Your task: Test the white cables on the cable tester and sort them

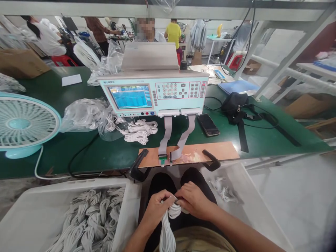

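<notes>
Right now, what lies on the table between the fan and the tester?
Head view: between fan and tester lies a plastic bag of white cables, with loose coils beside it.

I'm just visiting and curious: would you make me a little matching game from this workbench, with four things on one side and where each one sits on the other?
Things:
1. bundle of white cables
2. desk fan
3. phone
4. black bag

Places:
A. lying dark-screened on the green table, just right of the tester
B. held over the lap by the left hand and right hand
C. far left edge of the table
D. further right on the table, strap trailing toward the front edge

Pairs: 1-B, 2-C, 3-A, 4-D
</notes>
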A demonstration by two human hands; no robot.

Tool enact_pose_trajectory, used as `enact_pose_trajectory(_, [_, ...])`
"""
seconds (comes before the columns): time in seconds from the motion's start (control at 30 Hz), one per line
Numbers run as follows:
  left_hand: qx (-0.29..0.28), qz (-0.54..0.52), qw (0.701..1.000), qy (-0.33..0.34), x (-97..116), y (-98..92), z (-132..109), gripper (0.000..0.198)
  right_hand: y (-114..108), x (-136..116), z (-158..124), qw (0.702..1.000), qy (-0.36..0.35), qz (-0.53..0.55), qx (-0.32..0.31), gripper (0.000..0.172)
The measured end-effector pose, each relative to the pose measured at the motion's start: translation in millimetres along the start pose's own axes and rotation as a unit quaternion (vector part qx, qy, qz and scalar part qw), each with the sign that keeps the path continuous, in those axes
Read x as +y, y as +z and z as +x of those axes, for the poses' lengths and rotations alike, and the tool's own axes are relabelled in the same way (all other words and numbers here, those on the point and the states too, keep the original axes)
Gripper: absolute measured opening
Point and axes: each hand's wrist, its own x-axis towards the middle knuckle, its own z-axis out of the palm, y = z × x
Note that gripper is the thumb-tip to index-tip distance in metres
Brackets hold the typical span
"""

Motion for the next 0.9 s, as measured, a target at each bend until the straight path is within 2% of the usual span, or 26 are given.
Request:
enact_pose_trajectory(0.13, [0.076, -0.012, 0.997, -0.007, -4.3, 1.8, 10.6, 0.027, 4.6, -0.5, 16.9, 0.990, 0.077, 0.112, 0.025, 0.012])
enact_pose_trajectory(0.2, [0.122, -0.045, 0.991, 0.009, -4.8, 2.9, 18.7, 0.025, 9.3, 3.4, 27.3, 0.972, 0.135, 0.179, 0.070, 0.015])
enact_pose_trajectory(0.27, [0.144, -0.091, 0.985, 0.026, -2.5, 3.0, 26.6, 0.023, 15.9, 9.3, 38.1, 0.944, 0.178, 0.250, 0.120, 0.020])
enact_pose_trajectory(0.33, [0.135, -0.154, 0.979, 0.009, 1.8, 1.4, 32.6, 0.025, 22.8, 15.6, 48.2, 0.915, 0.198, 0.312, 0.161, 0.027])
enact_pose_trajectory(0.4, [0.105, -0.225, 0.968, -0.040, 5.8, -2.4, 35.6, 0.031, 28.0, 20.6, 56.1, 0.890, 0.214, 0.356, 0.187, 0.030])
enact_pose_trajectory(0.47, [0.072, -0.290, 0.951, -0.078, 7.7, -7.8, 36.3, 0.039, 30.1, 22.9, 61.5, 0.880, 0.226, 0.364, 0.207, 0.031])
enact_pose_trajectory(0.57, [0.035, -0.345, 0.936, -0.065, 6.6, -15.6, 36.2, 0.051, 28.9, 21.6, 65.9, 0.879, 0.225, 0.354, 0.225, 0.030])
enact_pose_trajectory(0.63, [0.042, -0.350, 0.934, -0.057, 5.1, -17.9, 37.5, 0.053, 27.9, 19.5, 67.4, 0.871, 0.227, 0.370, 0.231, 0.030])
enact_pose_trajectory(0.77, [0.094, -0.314, 0.942, -0.076, 3.2, -15.0, 45.0, 0.044, 29.4, 18.4, 68.5, 0.858, 0.240, 0.386, 0.240, 0.029])
enact_pose_trajectory(0.9, [0.112, -0.250, 0.959, -0.067, 1.0, -13.5, 52.1, 0.039, 30.8, 18.8, 69.9, 0.851, 0.249, 0.394, 0.242, 0.031])
